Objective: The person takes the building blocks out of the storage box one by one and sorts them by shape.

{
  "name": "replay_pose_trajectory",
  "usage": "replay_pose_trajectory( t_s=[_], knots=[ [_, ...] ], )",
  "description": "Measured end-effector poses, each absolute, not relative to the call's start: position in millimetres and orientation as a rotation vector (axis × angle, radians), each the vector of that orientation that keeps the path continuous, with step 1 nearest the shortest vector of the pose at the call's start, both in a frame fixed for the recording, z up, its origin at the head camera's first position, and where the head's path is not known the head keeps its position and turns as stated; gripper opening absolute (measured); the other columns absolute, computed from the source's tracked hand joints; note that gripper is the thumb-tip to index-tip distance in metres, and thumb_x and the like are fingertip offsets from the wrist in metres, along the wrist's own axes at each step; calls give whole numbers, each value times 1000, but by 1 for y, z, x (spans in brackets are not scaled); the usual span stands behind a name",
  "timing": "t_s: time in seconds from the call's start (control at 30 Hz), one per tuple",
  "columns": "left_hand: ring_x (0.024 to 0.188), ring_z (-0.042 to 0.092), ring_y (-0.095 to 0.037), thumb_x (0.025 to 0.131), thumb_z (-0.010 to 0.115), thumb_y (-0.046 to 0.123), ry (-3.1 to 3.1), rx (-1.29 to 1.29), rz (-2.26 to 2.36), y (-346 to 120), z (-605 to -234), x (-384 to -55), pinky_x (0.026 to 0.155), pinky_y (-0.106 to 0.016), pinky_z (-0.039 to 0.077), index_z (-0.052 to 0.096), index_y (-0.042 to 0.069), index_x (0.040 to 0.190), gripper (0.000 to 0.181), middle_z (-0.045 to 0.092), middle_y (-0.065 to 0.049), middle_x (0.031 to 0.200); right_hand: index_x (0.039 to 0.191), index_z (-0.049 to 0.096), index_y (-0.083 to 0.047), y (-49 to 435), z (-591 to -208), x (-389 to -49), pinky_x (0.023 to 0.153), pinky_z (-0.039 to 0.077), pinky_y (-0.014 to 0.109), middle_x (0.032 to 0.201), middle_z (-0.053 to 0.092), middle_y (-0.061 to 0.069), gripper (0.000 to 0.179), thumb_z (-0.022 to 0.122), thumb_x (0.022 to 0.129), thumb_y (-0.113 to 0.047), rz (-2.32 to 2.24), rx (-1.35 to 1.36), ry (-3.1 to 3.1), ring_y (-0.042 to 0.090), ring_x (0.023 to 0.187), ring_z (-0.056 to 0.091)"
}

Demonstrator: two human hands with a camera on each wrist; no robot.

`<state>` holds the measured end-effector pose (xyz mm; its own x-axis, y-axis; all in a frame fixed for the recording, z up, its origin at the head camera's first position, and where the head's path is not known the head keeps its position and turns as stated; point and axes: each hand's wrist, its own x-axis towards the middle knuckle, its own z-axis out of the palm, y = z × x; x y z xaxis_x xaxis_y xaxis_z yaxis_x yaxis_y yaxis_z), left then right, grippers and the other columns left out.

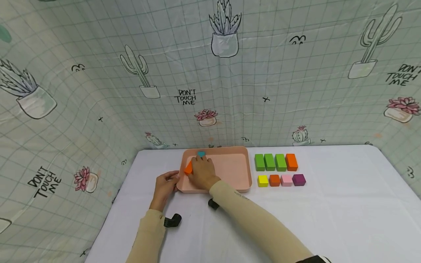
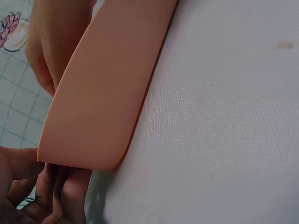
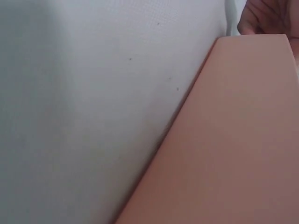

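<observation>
A pink tray lies on the white table. My left hand grips the tray's left rim; in the left wrist view its fingers curl under the tray wall. My right hand lies palm down inside the tray's left part and holds an orange block that shows by the thumb. A teal block sits just beyond the fingertips at the tray's far wall. The right wrist view shows only the tray wall and the tablecloth.
Right of the tray stand three green blocks and an orange block in a row. In front of them sit yellow, orange, pink and purple cubes. Patterned cloth walls enclose the table at back and sides.
</observation>
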<state>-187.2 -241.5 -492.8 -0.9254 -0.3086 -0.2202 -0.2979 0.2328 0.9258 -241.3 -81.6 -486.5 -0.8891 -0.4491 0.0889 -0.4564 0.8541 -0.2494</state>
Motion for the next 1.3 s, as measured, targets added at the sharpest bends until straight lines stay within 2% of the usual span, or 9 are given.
replay_pose_trajectory(
  t_s=[0.2,0.43,0.53,0.7,0.87,1.0,1.13,1.3],
  knots=[
    [65,56,-12,102,65,1,-2455,623,-1834,-239,-493,-186,57,-19,50,68,-7,132,32,67,-19,110,138,62,-2,-73,-482,-239,107,49,46,131,64,11,56,74,97,-38,424,716,-3054,30,123,59],
    [62,55,-11,101,64,-1,-2446,608,-1837,-237,-493,-186,55,-20,49,67,-9,132,32,67,-17,107,149,54,0,-60,-480,-236,107,47,46,146,58,13,71,77,96,-40,474,702,-3116,31,123,56],
    [62,55,-10,101,64,-1,-2437,604,-1847,-237,-494,-187,55,-20,48,67,-9,132,32,67,-16,107,149,53,-2,-54,-480,-235,105,48,45,142,60,12,72,78,94,-41,522,691,-3128,30,120,56],
    [63,55,-10,101,64,-1,-2421,587,-1867,-238,-495,-187,55,-21,49,67,-10,132,32,67,-18,110,140,60,-4,-41,-478,-232,103,49,45,127,65,10,62,79,93,-39,553,707,-3094,29,114,57],
    [66,57,-10,102,63,0,-2436,582,-1864,-241,-496,-187,56,-21,50,66,-10,134,33,67,-19,112,138,61,-4,-23,-473,-226,107,48,48,128,65,10,57,78,92,-32,601,740,-3030,30,116,57],
    [68,57,-9,103,62,0,-2449,583,-1856,-242,-495,-186,56,-20,50,65,-10,135,33,66,-19,113,133,63,-4,-7,-464,-219,102,49,48,123,65,9,53,80,89,-29,696,735,-2951,29,112,56],
    [70,57,-9,104,61,1,-2465,590,-1846,-242,-494,-186,57,-20,50,65,-10,135,33,66,-20,115,136,63,-4,9,-456,-211,100,49,46,127,65,10,59,83,87,-31,721,708,-2910,29,116,56],
    [69,57,-9,104,61,1,-2464,569,-1855,-240,-494,-185,57,-20,50,64,-11,135,34,66,-21,116,140,62,-3,37,-450,-203,108,47,49,136,65,11,65,86,84,-23,727,668,-2872,31,126,56]
  ],
)
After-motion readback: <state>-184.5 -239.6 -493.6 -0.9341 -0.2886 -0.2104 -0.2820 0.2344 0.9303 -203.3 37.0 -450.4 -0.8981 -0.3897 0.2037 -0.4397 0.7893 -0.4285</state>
